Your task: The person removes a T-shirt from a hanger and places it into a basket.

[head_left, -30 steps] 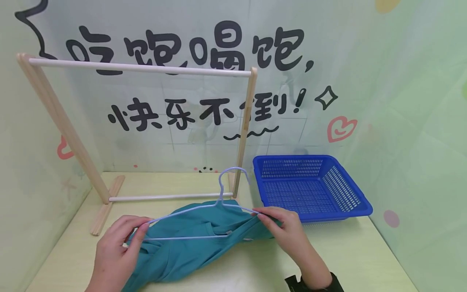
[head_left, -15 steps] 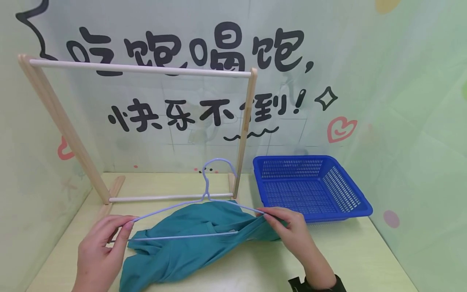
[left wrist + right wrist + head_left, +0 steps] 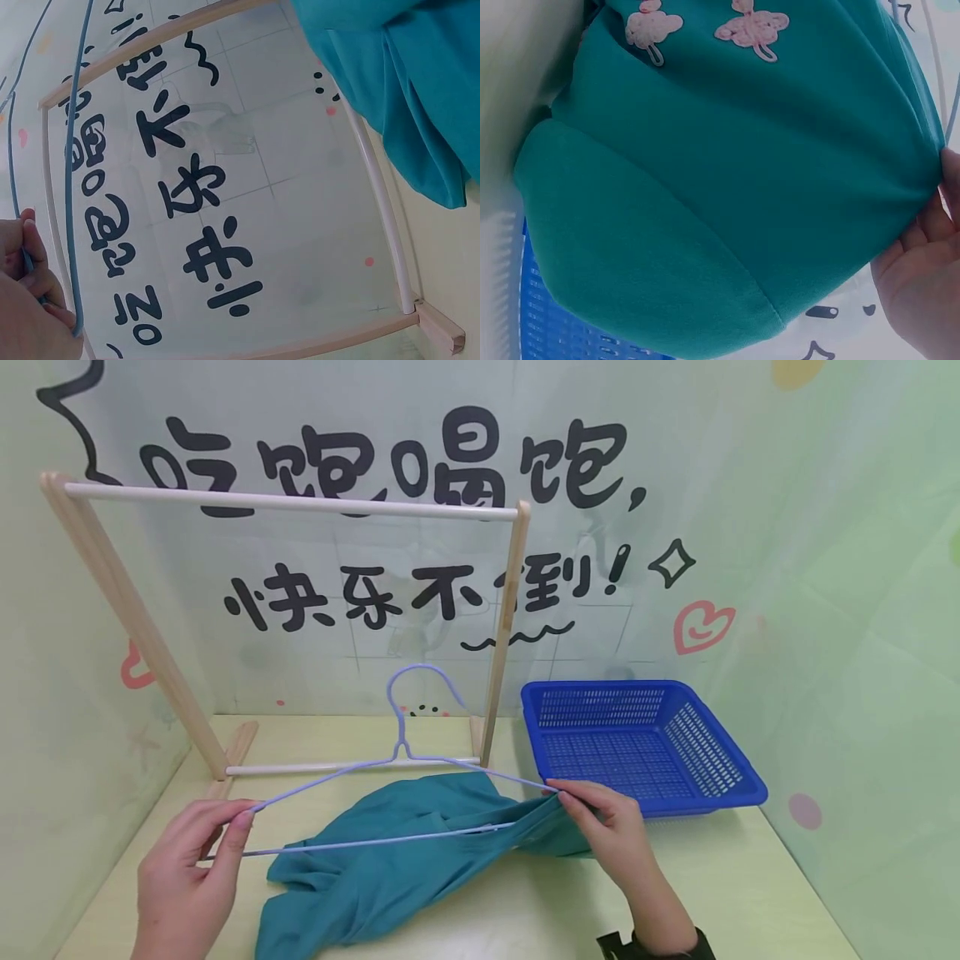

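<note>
A light purple-blue clothes hanger [image 3: 330,770] is held up at a slant in the head view, its hook toward the rack. My left hand [image 3: 187,868] pinches the hanger's left end, outside the cloth. A teal shirt [image 3: 405,868] lies crumpled on the table under the hanger. My right hand [image 3: 603,827] pinches the shirt's edge where the hanger's right arm goes into it; the hanger's right end is hidden in the cloth. The right wrist view shows the shirt [image 3: 727,165] stretched from those fingers, with pink flower-like trims at the top.
A wooden rack with a white top rail [image 3: 300,503] and a lower rail [image 3: 300,768] stands at the back left. A blue plastic basket [image 3: 652,802] sits at the back right. A printed curtain [image 3: 750,510] encloses the table [image 3: 720,885].
My left hand has moved left with the hanger, so more of the hanger shows outside the shirt and its hook stands higher. My right hand has shifted slightly right with the shirt's edge.
</note>
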The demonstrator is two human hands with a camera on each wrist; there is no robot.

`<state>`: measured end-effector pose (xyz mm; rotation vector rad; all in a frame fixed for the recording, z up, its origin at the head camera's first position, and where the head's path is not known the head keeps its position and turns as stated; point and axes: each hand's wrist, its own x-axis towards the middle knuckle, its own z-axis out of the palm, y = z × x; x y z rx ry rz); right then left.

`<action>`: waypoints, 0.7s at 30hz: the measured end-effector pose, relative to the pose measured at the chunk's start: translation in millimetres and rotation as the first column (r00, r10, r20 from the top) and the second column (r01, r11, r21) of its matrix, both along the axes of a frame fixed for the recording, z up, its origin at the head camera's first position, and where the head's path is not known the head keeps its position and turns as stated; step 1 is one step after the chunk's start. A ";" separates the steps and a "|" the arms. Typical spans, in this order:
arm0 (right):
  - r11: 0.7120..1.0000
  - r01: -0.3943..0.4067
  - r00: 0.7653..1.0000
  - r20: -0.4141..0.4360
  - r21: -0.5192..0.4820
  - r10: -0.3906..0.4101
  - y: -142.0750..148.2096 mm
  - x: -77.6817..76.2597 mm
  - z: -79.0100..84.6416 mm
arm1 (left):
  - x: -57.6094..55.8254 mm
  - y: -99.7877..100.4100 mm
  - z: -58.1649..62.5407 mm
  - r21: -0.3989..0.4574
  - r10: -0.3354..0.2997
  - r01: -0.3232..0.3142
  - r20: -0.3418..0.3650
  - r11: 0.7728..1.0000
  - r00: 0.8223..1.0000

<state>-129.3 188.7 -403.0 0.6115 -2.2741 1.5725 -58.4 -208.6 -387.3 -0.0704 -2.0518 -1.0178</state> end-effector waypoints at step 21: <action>0.968 0.203 0.949 0.271 -0.145 -0.158 -0.3 -5.2 0.1 | -1.2 -9.5 7.7 0.117 0.102 -0.096 -0.047 0.988 0.994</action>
